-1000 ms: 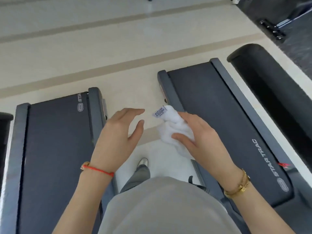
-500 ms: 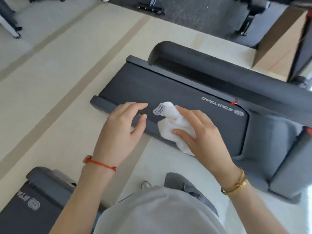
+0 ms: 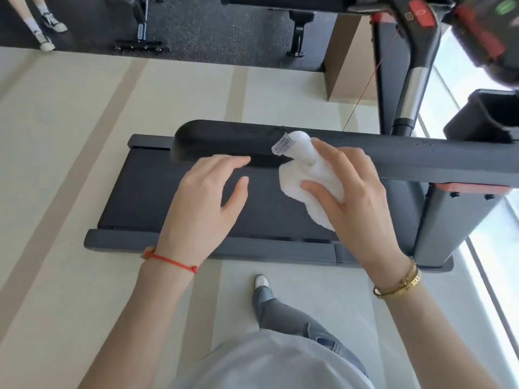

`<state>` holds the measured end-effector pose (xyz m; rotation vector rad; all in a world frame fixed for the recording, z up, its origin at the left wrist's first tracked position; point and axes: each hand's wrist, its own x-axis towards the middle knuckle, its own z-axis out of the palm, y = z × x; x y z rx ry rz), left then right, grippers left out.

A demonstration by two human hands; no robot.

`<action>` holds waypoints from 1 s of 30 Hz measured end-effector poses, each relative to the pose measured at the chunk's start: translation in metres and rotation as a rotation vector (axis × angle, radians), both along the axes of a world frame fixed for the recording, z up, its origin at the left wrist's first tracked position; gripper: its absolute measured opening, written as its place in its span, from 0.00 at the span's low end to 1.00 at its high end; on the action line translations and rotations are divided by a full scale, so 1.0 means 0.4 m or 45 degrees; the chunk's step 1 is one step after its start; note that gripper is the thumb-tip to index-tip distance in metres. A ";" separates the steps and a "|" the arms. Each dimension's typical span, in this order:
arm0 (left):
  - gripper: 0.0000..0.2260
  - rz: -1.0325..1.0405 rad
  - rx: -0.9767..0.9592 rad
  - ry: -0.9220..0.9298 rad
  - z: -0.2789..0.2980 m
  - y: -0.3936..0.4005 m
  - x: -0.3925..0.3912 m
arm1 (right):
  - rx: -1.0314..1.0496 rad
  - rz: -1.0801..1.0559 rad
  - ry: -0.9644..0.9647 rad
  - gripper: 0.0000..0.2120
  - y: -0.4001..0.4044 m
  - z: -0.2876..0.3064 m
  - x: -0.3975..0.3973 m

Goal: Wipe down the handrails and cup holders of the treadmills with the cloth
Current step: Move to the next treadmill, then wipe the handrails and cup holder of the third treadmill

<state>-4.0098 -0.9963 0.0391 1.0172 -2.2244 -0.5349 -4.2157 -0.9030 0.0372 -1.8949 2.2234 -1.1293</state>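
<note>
Cloth (image 3: 310,175) bunched in right hand (image 3: 356,197), tag (image 3: 283,144) print unreadable, against handrail (image 3: 407,158); left hand (image 3: 202,203) open, empty.

We see handrail (image 3: 393,157) running across above treadmill deck (image 3: 157,192); cloth (image 3: 306,175) against rail, left hand (image 3: 202,203) just left of it.

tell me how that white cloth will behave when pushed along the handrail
The cloth is bunched and drooping below the right hand, so it is probably soft and floppy. It looks light. Pressed on the rounded handrail, it should mould around it, though loose folds may bunch.
</note>
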 end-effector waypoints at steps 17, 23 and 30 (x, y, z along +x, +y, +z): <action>0.12 0.182 -0.073 -0.031 -0.022 -0.285 -0.054 | 0.330 0.112 0.432 0.18 -0.302 0.004 -0.137; 0.12 0.163 0.037 -0.070 -0.041 -0.313 -0.010 | 0.562 0.327 0.389 0.16 -0.376 0.037 -0.087; 0.12 -0.058 0.129 -0.127 -0.043 -0.362 0.006 | 0.455 0.331 -0.363 0.23 -0.327 0.050 -0.083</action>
